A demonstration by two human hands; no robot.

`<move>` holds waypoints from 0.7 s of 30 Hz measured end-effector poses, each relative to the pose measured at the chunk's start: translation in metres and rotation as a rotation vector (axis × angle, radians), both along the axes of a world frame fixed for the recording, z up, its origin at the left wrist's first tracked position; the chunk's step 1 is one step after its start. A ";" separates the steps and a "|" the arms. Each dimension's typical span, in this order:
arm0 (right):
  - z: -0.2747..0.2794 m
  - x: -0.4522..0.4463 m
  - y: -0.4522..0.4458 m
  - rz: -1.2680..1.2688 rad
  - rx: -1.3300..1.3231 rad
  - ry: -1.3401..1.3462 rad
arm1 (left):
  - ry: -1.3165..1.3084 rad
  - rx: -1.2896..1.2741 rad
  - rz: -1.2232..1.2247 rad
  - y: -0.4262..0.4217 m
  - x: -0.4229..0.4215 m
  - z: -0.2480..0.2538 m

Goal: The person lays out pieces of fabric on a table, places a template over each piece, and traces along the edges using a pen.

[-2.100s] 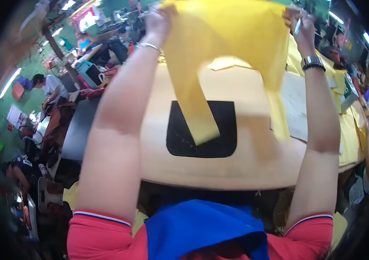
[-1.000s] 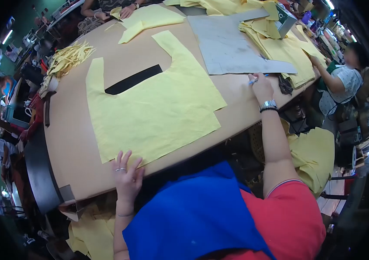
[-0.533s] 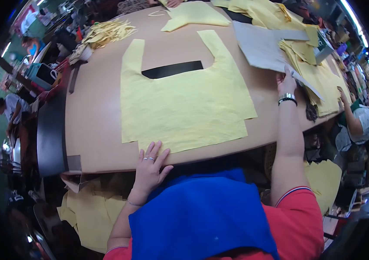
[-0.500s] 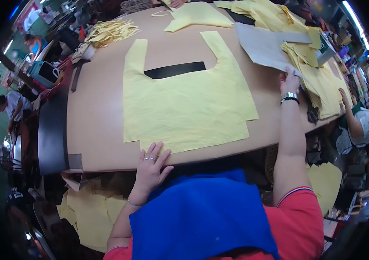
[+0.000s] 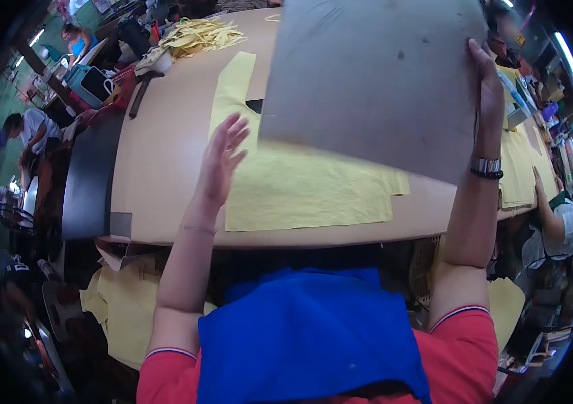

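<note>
A large grey sheet of stiff board is held up above the table, tilted and slightly blurred at its lower left corner. My right hand grips its right edge, thumb on the face toward me. Under it lies a flat piece of yellow fabric, cut with strap-like arms; the board hides its upper right part. My left hand is raised over the fabric's left side, fingers apart and holding nothing, a little left of the board. Part of a black strip shows at the fabric's neckline.
The brown tabletop carries a pile of yellow strips and a dark long-handled tool at the far left. Stacked yellow fabric lies at the right, where another person touches the table. More yellow cloth hangs below the front edge.
My right hand has lifted the grey board from the right side and brought it over the yellow fabric. My left hand has risen off the fabric's front edge.
</note>
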State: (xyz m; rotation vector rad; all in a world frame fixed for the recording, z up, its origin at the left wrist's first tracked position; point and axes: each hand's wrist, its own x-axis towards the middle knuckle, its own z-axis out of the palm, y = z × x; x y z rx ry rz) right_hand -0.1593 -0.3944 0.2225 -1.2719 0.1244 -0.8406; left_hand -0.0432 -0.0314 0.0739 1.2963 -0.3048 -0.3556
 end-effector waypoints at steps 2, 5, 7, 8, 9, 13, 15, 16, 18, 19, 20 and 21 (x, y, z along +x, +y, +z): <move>-0.005 -0.002 0.023 0.072 -0.108 0.044 | 0.183 -0.138 -0.227 -0.012 -0.005 0.009; -0.028 -0.009 0.036 0.131 -0.008 0.107 | 0.345 -0.204 -0.414 -0.021 -0.002 0.001; -0.053 -0.016 0.019 0.266 0.169 0.121 | 0.389 -0.235 -0.412 -0.008 0.006 -0.028; -0.068 -0.019 0.008 0.244 0.125 0.155 | 0.361 -0.183 -0.282 0.002 0.011 -0.039; -0.081 -0.023 -0.002 0.220 0.081 0.189 | 0.331 -0.129 -0.155 0.013 0.015 -0.047; -0.135 -0.035 -0.022 0.041 -0.031 0.381 | 0.118 0.348 0.116 0.067 0.026 -0.052; -0.180 -0.036 -0.031 0.004 -0.161 0.519 | 0.031 0.434 0.076 0.079 0.026 -0.054; -0.200 -0.036 -0.032 0.017 -0.204 0.580 | 0.010 0.461 0.074 0.080 0.029 -0.059; -0.209 -0.036 -0.025 -0.015 -0.277 0.661 | -0.034 0.513 0.075 0.081 0.035 -0.072; -0.213 -0.035 -0.020 -0.062 -0.306 0.681 | -0.064 0.575 0.084 0.083 0.039 -0.077; -0.215 -0.034 -0.014 -0.108 -0.334 0.703 | -0.093 0.638 0.093 0.084 0.041 -0.078; -0.210 -0.035 -0.011 -0.127 -0.393 0.740 | -0.121 0.702 0.099 0.085 0.043 -0.079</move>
